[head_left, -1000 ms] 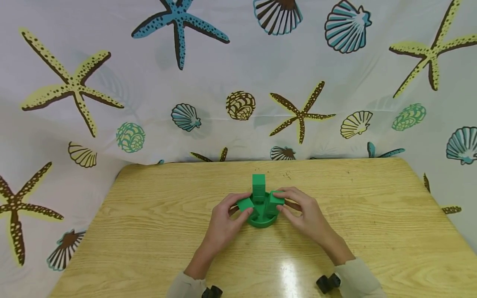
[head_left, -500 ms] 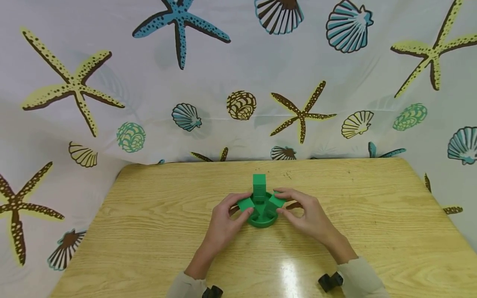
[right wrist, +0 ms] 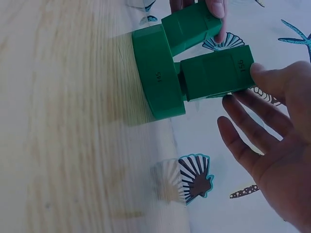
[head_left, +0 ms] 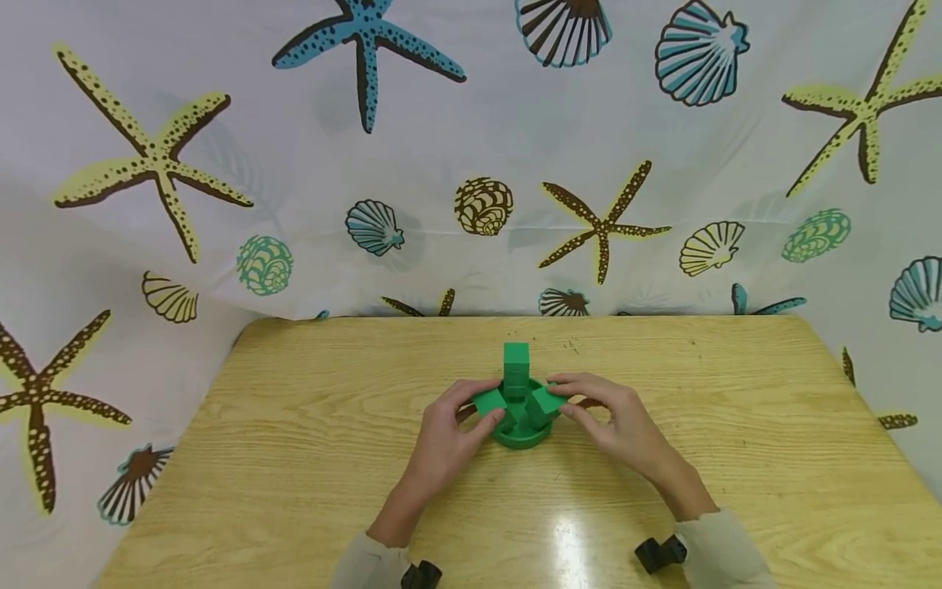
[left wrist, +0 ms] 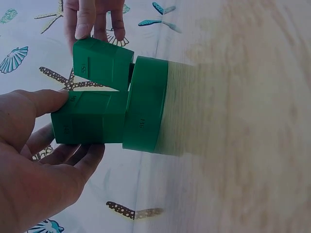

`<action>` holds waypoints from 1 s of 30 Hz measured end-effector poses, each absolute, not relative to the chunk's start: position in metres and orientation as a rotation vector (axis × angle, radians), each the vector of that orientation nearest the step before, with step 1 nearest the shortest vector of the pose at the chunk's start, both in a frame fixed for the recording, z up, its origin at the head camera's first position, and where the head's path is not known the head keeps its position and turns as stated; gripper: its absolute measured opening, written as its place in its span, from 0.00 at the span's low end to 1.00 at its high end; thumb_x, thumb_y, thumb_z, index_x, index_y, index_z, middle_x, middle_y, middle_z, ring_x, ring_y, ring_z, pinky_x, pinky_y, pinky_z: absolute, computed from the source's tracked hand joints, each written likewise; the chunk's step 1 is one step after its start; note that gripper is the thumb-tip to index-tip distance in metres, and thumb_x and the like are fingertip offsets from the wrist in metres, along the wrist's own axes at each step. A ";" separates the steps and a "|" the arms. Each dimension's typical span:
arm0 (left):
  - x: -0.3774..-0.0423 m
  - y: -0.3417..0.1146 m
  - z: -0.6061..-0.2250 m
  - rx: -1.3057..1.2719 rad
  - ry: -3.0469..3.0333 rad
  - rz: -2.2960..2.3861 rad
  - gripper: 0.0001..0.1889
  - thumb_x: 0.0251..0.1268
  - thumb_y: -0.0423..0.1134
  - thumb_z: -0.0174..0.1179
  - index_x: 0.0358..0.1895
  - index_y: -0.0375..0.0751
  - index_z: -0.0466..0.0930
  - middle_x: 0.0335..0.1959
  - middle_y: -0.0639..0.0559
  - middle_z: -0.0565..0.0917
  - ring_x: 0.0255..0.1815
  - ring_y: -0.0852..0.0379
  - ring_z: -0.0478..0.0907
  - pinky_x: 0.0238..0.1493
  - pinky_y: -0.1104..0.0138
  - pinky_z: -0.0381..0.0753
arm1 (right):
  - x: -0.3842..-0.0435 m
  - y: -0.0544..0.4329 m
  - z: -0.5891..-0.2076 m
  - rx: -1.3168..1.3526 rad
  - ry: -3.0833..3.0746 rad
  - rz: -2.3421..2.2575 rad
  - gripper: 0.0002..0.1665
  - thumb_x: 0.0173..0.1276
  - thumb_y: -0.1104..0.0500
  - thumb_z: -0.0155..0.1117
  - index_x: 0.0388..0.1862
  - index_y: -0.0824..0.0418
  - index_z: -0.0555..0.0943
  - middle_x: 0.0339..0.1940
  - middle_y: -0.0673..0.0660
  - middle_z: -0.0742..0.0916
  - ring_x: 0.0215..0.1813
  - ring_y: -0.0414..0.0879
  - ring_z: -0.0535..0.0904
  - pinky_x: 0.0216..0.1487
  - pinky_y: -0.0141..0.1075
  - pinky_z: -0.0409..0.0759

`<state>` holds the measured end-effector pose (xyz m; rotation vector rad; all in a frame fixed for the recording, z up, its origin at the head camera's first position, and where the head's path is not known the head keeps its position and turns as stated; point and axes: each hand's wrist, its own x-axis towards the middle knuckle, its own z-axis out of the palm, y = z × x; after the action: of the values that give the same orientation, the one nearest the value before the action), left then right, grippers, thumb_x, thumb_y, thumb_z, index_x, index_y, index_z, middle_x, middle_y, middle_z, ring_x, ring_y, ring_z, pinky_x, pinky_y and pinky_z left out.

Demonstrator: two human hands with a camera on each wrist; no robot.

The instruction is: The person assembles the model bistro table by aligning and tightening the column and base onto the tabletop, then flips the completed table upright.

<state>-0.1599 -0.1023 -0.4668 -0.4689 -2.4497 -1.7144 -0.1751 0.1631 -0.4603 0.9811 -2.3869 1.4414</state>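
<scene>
A round green base (head_left: 521, 440) with a raised rim stands on the table, bearing three green blocks. The back block (head_left: 517, 360) rises upright, touched by neither hand. My left hand (head_left: 445, 438) pinches the top of the left block (head_left: 489, 401) between thumb and fingers; the left wrist view shows this block (left wrist: 90, 119) with its lower end at the base (left wrist: 146, 107). On the other side, my right hand (head_left: 625, 425) holds the top of the right block (head_left: 547, 399), which leans outward. Small dark markings show on this block (right wrist: 216, 73) in the right wrist view.
The wooden table (head_left: 309, 458) stretches out on both sides of the base. Behind it hangs a white cloth (head_left: 427, 147) printed with starfish and shells. Black devices sit at both cuffs, one being the right wrist device (head_left: 660, 555).
The right block has turned and come to lean outward to the right, the right hand moving slightly right with it. Left hand and left block keep their place on the base.
</scene>
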 end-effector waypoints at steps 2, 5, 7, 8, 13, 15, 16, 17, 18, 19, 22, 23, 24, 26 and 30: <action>-0.160 -0.102 -0.467 -0.471 -2.447 -1.715 0.20 0.70 0.34 0.68 0.63 0.40 0.82 0.56 0.48 0.82 0.61 0.50 0.80 0.63 0.53 0.80 | -0.175 0.162 -0.461 0.973 -2.378 1.472 0.17 0.73 0.67 0.67 0.58 0.59 0.86 0.62 0.60 0.85 0.63 0.52 0.82 0.54 0.45 0.86; -0.160 -0.102 -0.466 -0.471 -2.446 -1.717 0.20 0.70 0.34 0.68 0.63 0.40 0.82 0.56 0.48 0.82 0.61 0.50 0.80 0.63 0.53 0.80 | -0.174 0.161 -0.461 0.961 -2.372 1.551 0.17 0.73 0.68 0.66 0.58 0.60 0.86 0.63 0.59 0.85 0.66 0.52 0.80 0.60 0.47 0.83; -0.160 -0.102 -0.466 -0.471 -2.445 -1.722 0.20 0.70 0.34 0.68 0.63 0.40 0.82 0.56 0.48 0.82 0.61 0.50 0.80 0.63 0.53 0.80 | -0.174 0.161 -0.462 0.961 -2.367 1.595 0.18 0.74 0.69 0.64 0.59 0.59 0.86 0.64 0.58 0.84 0.66 0.52 0.79 0.61 0.49 0.81; -0.160 -0.102 -0.466 -0.471 -2.445 -1.723 0.20 0.70 0.34 0.68 0.63 0.40 0.82 0.56 0.48 0.82 0.61 0.50 0.80 0.63 0.53 0.80 | -0.174 0.161 -0.463 0.964 -2.361 1.608 0.18 0.74 0.70 0.64 0.59 0.59 0.86 0.64 0.59 0.84 0.66 0.53 0.79 0.61 0.50 0.82; -0.159 -0.102 -0.465 -0.467 -2.447 -1.727 0.20 0.70 0.34 0.68 0.64 0.39 0.82 0.56 0.48 0.82 0.61 0.50 0.80 0.63 0.54 0.80 | -0.175 0.156 -0.464 0.977 -2.330 1.584 0.18 0.72 0.68 0.67 0.58 0.58 0.86 0.61 0.59 0.86 0.62 0.51 0.83 0.52 0.47 0.87; -0.159 -0.102 -0.464 -0.466 -2.448 -1.726 0.20 0.70 0.34 0.68 0.64 0.39 0.82 0.57 0.48 0.82 0.61 0.50 0.80 0.63 0.54 0.80 | -0.176 0.154 -0.465 0.985 -2.328 1.539 0.18 0.70 0.68 0.70 0.58 0.59 0.86 0.60 0.58 0.86 0.58 0.50 0.83 0.46 0.43 0.88; -0.159 -0.102 -0.464 -0.468 -2.448 -1.724 0.20 0.70 0.34 0.68 0.64 0.39 0.82 0.57 0.48 0.82 0.61 0.50 0.80 0.63 0.54 0.80 | -0.176 0.152 -0.465 0.992 -2.331 1.506 0.19 0.69 0.67 0.71 0.58 0.59 0.85 0.60 0.58 0.86 0.57 0.50 0.83 0.43 0.41 0.88; -0.159 -0.102 -0.465 -0.470 -2.448 -1.721 0.20 0.70 0.34 0.68 0.64 0.39 0.82 0.57 0.48 0.82 0.61 0.50 0.80 0.63 0.54 0.80 | -0.177 0.151 -0.465 0.996 -2.341 1.474 0.20 0.69 0.67 0.71 0.59 0.59 0.85 0.61 0.57 0.86 0.56 0.49 0.82 0.40 0.40 0.87; -0.159 -0.102 -0.465 -0.474 -2.447 -1.721 0.20 0.70 0.34 0.68 0.64 0.39 0.82 0.57 0.48 0.82 0.61 0.50 0.80 0.63 0.54 0.80 | -0.177 0.149 -0.466 1.003 -2.350 1.442 0.20 0.69 0.66 0.72 0.59 0.58 0.85 0.61 0.57 0.86 0.55 0.48 0.81 0.39 0.39 0.86; -0.159 -0.102 -0.465 -0.479 -2.447 -1.718 0.20 0.70 0.34 0.68 0.64 0.39 0.82 0.57 0.48 0.82 0.61 0.50 0.80 0.63 0.54 0.80 | -0.177 0.148 -0.466 1.012 -2.359 1.410 0.21 0.69 0.66 0.72 0.60 0.58 0.85 0.62 0.57 0.85 0.55 0.48 0.81 0.37 0.38 0.84; -0.160 -0.103 -0.466 -0.491 -2.438 -1.719 0.20 0.70 0.34 0.68 0.63 0.39 0.82 0.57 0.48 0.82 0.61 0.50 0.80 0.63 0.53 0.80 | -0.178 0.144 -0.466 1.026 -2.386 1.352 0.21 0.70 0.63 0.71 0.61 0.57 0.84 0.63 0.58 0.84 0.55 0.46 0.79 0.36 0.38 0.81; -0.160 -0.103 -0.466 -0.494 -2.436 -1.721 0.20 0.70 0.34 0.68 0.63 0.39 0.82 0.57 0.48 0.82 0.61 0.50 0.80 0.63 0.53 0.80 | -0.178 0.144 -0.466 1.024 -2.395 1.346 0.21 0.71 0.62 0.71 0.61 0.57 0.84 0.63 0.58 0.84 0.55 0.45 0.78 0.36 0.38 0.81; -0.160 -0.102 -0.466 -0.497 -2.434 -1.724 0.20 0.70 0.34 0.68 0.64 0.39 0.82 0.57 0.48 0.82 0.60 0.50 0.80 0.63 0.53 0.80 | -0.178 0.143 -0.466 1.022 -2.399 1.344 0.20 0.71 0.62 0.71 0.61 0.56 0.84 0.63 0.58 0.84 0.55 0.45 0.78 0.37 0.38 0.81; -0.160 -0.103 -0.467 -0.500 -2.429 -1.731 0.20 0.70 0.34 0.68 0.63 0.40 0.82 0.56 0.48 0.82 0.60 0.50 0.80 0.63 0.53 0.80 | -0.179 0.142 -0.466 1.005 -2.408 1.339 0.20 0.71 0.61 0.71 0.61 0.56 0.84 0.63 0.57 0.84 0.56 0.46 0.79 0.39 0.38 0.82; -0.161 -0.103 -0.467 -0.493 -2.431 -1.737 0.20 0.70 0.35 0.68 0.63 0.40 0.82 0.56 0.48 0.82 0.60 0.50 0.80 0.63 0.53 0.80 | -0.180 0.142 -0.466 0.968 -2.403 1.342 0.20 0.71 0.64 0.70 0.61 0.57 0.84 0.60 0.54 0.84 0.60 0.49 0.80 0.47 0.43 0.86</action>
<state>-0.1606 -0.1029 -0.4667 -0.4925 -2.4309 -1.7371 -0.1800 0.1425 -0.4665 0.9676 -2.4027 1.3421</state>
